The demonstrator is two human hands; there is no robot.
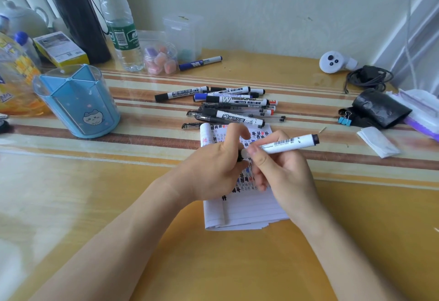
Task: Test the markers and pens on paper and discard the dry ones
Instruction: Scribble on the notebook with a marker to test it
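Note:
A white marker with a barcode lies across my right hand, which grips its barrel above the paper. My left hand pinches the marker's black cap at the left end. Below both hands lies a folded stack of lined paper covered with black, blue and red test marks. A pile of several whiteboard markers and pens rests just beyond the paper. One blue marker lies apart near the back.
A blue pen holder stands at the left. Bottles, a clear jar and boxes line the back left. At the right are a white device, a black cable, a black pouch, a binder clip and a tissue.

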